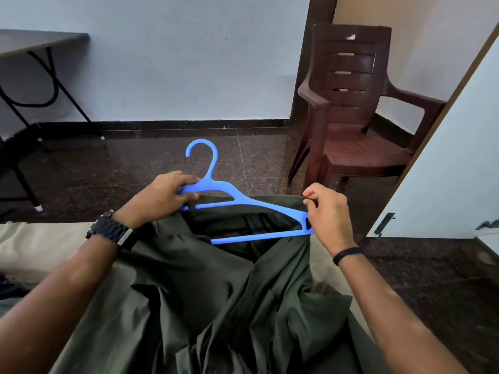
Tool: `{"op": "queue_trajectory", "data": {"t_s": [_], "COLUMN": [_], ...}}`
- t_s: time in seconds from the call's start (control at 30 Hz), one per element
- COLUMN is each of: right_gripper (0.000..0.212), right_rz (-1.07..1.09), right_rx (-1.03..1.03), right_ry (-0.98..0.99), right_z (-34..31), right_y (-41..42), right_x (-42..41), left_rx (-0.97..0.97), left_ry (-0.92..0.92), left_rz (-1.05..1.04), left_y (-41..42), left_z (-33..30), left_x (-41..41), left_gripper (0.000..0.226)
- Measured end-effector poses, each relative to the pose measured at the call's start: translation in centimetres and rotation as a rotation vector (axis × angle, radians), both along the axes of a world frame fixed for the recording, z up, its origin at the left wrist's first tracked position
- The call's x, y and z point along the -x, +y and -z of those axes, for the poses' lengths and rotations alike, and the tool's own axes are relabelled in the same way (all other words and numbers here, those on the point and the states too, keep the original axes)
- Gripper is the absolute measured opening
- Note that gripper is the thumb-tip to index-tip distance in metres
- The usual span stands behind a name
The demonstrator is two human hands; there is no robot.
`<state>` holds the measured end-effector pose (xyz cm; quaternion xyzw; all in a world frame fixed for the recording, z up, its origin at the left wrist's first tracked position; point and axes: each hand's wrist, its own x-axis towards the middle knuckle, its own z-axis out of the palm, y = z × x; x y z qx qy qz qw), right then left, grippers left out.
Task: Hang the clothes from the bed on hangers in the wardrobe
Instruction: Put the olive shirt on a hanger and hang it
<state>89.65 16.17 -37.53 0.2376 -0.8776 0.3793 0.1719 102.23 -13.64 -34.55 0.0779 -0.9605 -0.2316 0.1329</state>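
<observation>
Fingers (189, 182) of left hand (164, 195) grip the blue plastic hanger (243, 201) near its neck; right hand (328, 211) pinches the matte olive shirt (205, 292) collar edge. Hanger sits inside the collar above the bed (32, 244), hook up, long axis left-right.

The blue hanger (244, 203) looks like smooth, matt moulded plastic, and the dark olive garment (216, 292) draped under it is soft, matt woven cloth with deep creases. The brown chair (351, 103) is ribbed plastic with a slight sheen, the floor (162, 163) is dark speckled polished stone, and the bed (40, 247) shows plain beige cloth. The wristwatch (112, 230) has a dark linked metal band.
</observation>
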Motion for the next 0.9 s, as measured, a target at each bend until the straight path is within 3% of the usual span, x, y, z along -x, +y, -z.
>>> {"op": "queue_trajectory", "data": {"t_s": [0.07, 0.13, 0.23, 0.37, 0.57, 0.73, 0.8, 0.9], "right_gripper": [0.015, 0.019, 0.025, 0.029, 0.029, 0.024, 0.025, 0.029], "right_rz": [-0.019, -0.043, -0.108, -0.154, -0.155, -0.192, -0.230, -0.283], "right_rx": [-0.123, -0.174, -0.207, -0.248, -0.310, -0.050, 0.002, 0.032], "right_ry": [0.080, 0.101, 0.045, -0.056, -0.035, -0.012, -0.069, -0.192], "right_z": [-0.3, -0.4, -0.6, -1.1, -1.7, -3.2, -3.6, -3.4], "right_y": [0.1, 0.5, 1.6, 2.3, 1.7, 0.3, -0.7, -1.9], "right_x": [-0.2, -0.4, -0.3, -0.1, -0.7, -2.9, -4.1, -6.0], "left_rx": [-0.099, -0.125, -0.073, -0.032, -0.001, 0.024, -0.028, -0.064], "left_ry": [-0.007, -0.020, -0.044, -0.024, -0.015, -0.061, 0.036, 0.184], "left_rz": [0.031, 0.027, -0.005, -0.073, -0.058, 0.011, -0.030, -0.157], "left_y": [0.8, 1.0, 0.4, -0.3, 1.1, 3.8, 4.3, 4.6], "left_z": [-0.4, -1.0, -2.0, -3.0, -3.8, -3.3, -3.2, -3.0], "left_x": [-0.2, -0.5, -1.1, -1.3, -1.0, -0.9, -0.5, 0.4], "left_gripper": [0.013, 0.019, 0.023, 0.013, 0.002, 0.014, 0.024, 0.013]}}
